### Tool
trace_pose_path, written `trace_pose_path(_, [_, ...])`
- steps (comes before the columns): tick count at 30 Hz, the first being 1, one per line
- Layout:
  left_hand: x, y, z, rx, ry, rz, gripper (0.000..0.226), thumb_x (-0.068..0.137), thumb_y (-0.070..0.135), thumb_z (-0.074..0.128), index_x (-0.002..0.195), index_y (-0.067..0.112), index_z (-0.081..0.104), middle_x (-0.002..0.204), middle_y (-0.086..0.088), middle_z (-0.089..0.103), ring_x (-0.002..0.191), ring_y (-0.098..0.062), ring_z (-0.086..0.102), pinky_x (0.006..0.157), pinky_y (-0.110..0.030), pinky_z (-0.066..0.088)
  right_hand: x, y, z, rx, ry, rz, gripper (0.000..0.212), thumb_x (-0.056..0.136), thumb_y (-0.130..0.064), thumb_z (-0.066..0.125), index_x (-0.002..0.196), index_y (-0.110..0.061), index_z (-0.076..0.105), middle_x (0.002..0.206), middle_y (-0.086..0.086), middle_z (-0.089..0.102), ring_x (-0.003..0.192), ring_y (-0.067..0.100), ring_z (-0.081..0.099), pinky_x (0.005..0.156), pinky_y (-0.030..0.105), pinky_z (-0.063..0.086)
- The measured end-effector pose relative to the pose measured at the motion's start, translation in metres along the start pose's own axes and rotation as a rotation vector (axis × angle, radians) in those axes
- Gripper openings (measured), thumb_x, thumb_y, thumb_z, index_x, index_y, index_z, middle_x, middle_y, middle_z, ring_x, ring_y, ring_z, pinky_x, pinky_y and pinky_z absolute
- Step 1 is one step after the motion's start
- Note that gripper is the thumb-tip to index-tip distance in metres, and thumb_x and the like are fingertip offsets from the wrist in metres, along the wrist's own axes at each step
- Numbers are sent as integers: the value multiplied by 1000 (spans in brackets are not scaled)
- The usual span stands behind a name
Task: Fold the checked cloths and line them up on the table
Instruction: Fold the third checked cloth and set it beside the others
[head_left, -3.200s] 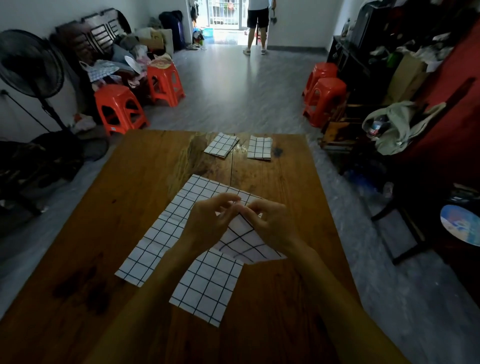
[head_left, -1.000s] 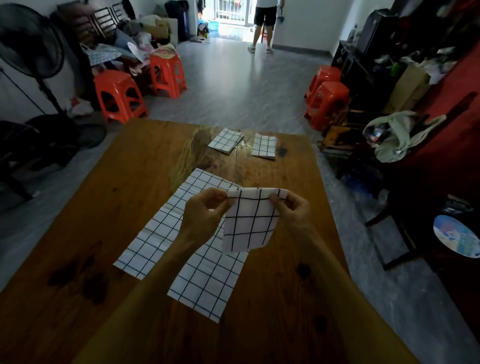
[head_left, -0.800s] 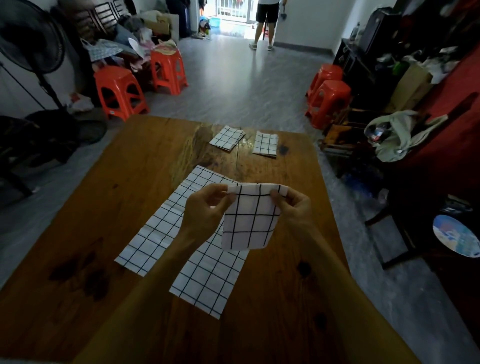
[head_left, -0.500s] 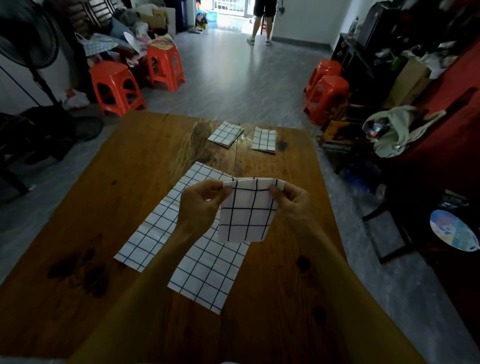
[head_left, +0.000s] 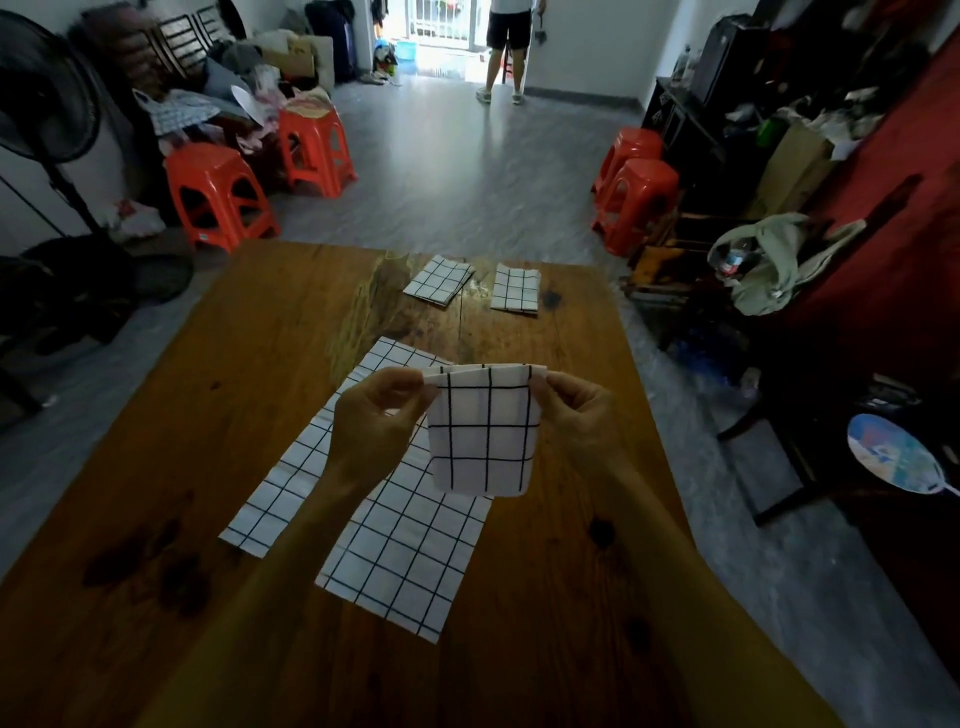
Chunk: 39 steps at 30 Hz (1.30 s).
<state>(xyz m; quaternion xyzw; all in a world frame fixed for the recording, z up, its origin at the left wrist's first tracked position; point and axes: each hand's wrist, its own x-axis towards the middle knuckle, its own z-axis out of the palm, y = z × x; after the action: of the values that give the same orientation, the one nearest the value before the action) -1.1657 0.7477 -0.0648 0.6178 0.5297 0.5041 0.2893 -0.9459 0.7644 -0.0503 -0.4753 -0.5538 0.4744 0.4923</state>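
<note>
Above the bench (head_left: 545, 623) we pinch the folded cloth's (head_left: 483, 431) top corners, left grip (head_left: 376, 426) and right grip (head_left: 584, 423), likely next laying it beside the two finished cloths (head_left: 475, 285)

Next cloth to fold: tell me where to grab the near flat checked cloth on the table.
Pinch the near flat cloth by its two nearest corners, coming from the person's side of the table. It lies spread flat, those corners bare, while its far end is hidden behind the folded cloth both hands hold.
</note>
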Motion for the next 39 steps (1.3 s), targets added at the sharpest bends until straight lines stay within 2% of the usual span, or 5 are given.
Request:
trace_pose_path(7, [16, 28, 24, 541, -101, 404, 49, 89, 48, 48, 122, 12, 57, 118, -10, 62, 111, -23, 55, 94, -37, 38, 3, 15, 6, -335, -121, -171, 13, 93, -28, 56, 95, -27, 69, 85, 4, 70, 76, 23, 65, 66, 44, 57])
trace_pose_path(15, [8, 26, 42, 485, -63, 462, 25, 89, 31, 53, 89, 12, 69, 83, -2, 69, 81, -18, 64, 80, -29, 43, 3, 22, 16, -569, -161, -240, 22, 93, -37, 53, 101, -25, 70, 77, -11, 67, 68, 11, 62, 62, 44, 55])
trace_pose_path(20, [5, 24, 37, 422, -35, 405, 27, 87, 33, 55, 84, 10, 68, 79, -3, 68, 77, -15, 62, 73, -29, 48, -4, 14, 20, -566, -173, -251, 15, 92, -21, 61, 100, -16, 73, 69, -24, 56, 60, -2, 54, 56, 15, 40])
trace_pose_path(25, [13, 21, 13, 325, 102, 322, 20, 86, 23, 60, 86, 4, 68, 79, -5, 67, 75, -12, 60, 70, -14, 43, -13, 35, 1, -615, -193, -158, 17, 92, -22, 62, 90, -9, 73, 76, 5, 70, 67, 17, 62, 59, 37, 51])
trace_pose_path(39, [23, 11, 1, 389, 77, 348, 17, 87, 20, 62, 87, 4, 68, 80, -4, 68, 71, -8, 59, 67, -8, 42, -41, 83, -50, -771, -216, 209, 15, 96, -21, 52, 94, -33, 61, 94, -7, 68, 79, 3, 63, 77, 29, 57])
